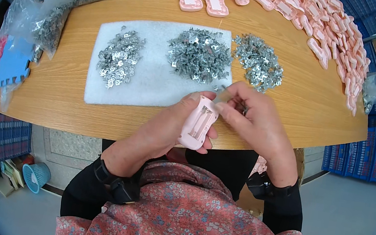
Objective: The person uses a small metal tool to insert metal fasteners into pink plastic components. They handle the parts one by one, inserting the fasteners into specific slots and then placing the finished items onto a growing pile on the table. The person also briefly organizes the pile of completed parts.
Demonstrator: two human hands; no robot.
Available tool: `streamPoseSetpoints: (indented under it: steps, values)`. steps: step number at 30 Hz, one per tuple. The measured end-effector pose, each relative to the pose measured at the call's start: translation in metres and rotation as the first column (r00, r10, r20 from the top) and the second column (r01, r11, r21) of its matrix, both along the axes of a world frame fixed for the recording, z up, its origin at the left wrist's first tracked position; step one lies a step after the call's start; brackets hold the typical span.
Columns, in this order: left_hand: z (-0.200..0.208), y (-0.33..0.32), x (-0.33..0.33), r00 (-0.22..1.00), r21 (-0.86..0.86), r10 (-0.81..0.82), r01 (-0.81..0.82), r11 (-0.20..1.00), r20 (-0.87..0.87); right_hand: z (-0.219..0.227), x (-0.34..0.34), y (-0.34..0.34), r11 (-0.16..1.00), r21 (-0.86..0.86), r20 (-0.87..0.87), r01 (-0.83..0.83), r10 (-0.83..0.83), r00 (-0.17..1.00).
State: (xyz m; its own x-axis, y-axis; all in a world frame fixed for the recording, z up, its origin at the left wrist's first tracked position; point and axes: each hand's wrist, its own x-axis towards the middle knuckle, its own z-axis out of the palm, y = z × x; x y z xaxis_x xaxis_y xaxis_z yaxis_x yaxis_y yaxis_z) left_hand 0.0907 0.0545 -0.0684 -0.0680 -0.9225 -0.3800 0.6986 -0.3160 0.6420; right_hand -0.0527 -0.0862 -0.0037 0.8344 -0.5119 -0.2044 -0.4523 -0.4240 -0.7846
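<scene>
Left hand (176, 115), wrist angled inward, grips one pink casing (198, 124) by the near-right corner of the white pad (149, 84); right hand (257, 121) curled at casing's top, pinch contents unclear; metal-clip piles (200, 55): two on pad, one right of it

Both forearms (124, 155) enter from below and converge, the left hand (170, 119) curled in a grip with thumb (191, 101) uppermost, the right hand (261, 121) close beside it, fingers (243, 92) bent, thumb and forefinger near each other.
</scene>
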Motion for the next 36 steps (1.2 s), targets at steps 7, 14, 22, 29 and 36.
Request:
streamPoseSetpoints:
  steps: [7, 14, 22, 29, 36]
  values:
    - [-0.003, -0.002, -0.004, 0.998, -0.061, -0.048, 0.051, 0.997, 0.04, -0.036, -0.008, 0.013, 0.948, 0.311, 0.215, 0.063, -0.134, 0.967]
    - [-0.004, -0.003, -0.005, 0.998, -0.042, -0.055, 0.054, 0.998, -0.022, -0.02, -0.007, 0.018, 0.949, 0.312, 0.09, 0.052, -0.084, 0.992]
    - [-0.007, -0.001, -0.005, 0.999, -0.04, -0.053, 0.053, 0.998, 0.002, -0.024, -0.009, 0.022, 0.885, 0.464, 0.159, 0.021, -0.107, 0.982]
    - [-0.005, 0.0, -0.005, 1.0, -0.04, -0.022, 0.022, 0.999, 0.004, -0.035, -0.018, 0.02, 0.905, 0.418, 0.219, 0.077, -0.183, 0.959]
    - [-0.008, 0.001, -0.004, 0.999, -0.054, -0.035, 0.035, 0.998, -0.001, -0.032, -0.019, 0.024, 0.964, 0.219, 0.126, 0.153, -0.183, 0.975]
